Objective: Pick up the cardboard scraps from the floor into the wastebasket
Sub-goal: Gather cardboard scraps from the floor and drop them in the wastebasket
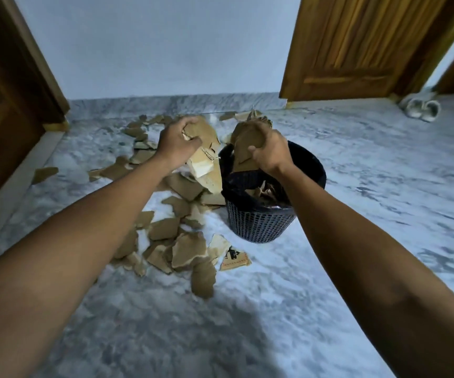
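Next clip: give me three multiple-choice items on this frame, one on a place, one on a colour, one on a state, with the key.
1. Most loose scraps lie where, seen from the camera?
A. left of the wastebasket
B. right of it
C. behind the door

2. The wastebasket is
A. white
B. dark
C. red

3. The right hand is
A. empty and open
B. flat on the floor
C. gripping cardboard over the basket

Key: 1 A, the pile spreads left of the basket; 2 B, dark mesh wall and liner; 3 C, fingers curl round a piece above the rim. The left hand grips scraps too.
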